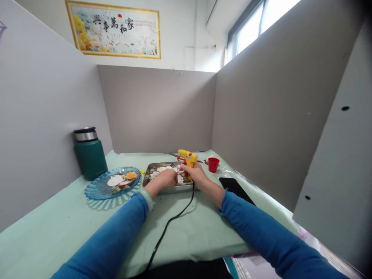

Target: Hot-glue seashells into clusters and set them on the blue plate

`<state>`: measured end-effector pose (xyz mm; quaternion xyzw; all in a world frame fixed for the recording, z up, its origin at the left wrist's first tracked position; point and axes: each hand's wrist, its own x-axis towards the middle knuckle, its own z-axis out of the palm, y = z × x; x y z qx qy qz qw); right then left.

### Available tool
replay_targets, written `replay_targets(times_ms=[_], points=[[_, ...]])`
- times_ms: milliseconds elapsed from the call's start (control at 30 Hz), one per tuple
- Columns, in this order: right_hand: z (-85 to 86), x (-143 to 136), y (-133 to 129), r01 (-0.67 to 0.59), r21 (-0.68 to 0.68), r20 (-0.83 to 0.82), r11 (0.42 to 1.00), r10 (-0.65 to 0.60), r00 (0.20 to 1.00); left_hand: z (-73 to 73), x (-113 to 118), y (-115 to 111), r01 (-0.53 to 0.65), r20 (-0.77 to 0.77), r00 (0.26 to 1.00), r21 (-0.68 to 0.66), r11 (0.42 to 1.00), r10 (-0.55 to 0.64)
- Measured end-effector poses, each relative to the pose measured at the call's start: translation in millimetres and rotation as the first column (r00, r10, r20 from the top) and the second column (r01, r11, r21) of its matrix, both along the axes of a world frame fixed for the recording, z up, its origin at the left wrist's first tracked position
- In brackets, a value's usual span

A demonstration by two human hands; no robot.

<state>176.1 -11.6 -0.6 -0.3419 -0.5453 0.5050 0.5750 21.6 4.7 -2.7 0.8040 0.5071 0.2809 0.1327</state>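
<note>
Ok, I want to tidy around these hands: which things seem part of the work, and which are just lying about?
Likely in use:
yellow glue gun, in the right hand
metal tray, left hand over it
blue plate of loose pieces, probably

Likely just lying about:
green bottle
black phone-like slab
red cup, though its use is unclear

The glue gun (188, 156) is yellow, the cup (213, 165) red, the scalloped plate (100, 186) translucent blue.
</note>
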Motion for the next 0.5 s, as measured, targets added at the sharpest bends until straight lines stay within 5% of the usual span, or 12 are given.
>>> replay_targets(times_ms=[167,300,400,500], points=[[0.7,0.5,-1.1,0.005,-0.005,0.008,1.0,-0.005,1.0,0.3,-0.7,2.6,0.01,-0.27,0.962,-0.136,0.991,-0.047],[1.2,0.3,-1.0,0.013,-0.009,0.009,1.0,-0.013,1.0,1.1,-1.7,1.2,-0.012,-0.279,0.96,-0.148,0.989,-0.03],[0.8,0.1,-0.1,0.026,-0.013,0.0,1.0,-0.026,1.0,3.7,-4.5,0.8,-0.045,-0.166,0.986,-0.12,0.992,0.025],[0.1,0.0,0.8,0.058,-0.015,0.005,0.998,-0.058,0.998,7.2,-8.7,1.4,-0.058,0.188,0.978,-0.196,0.979,0.095]])
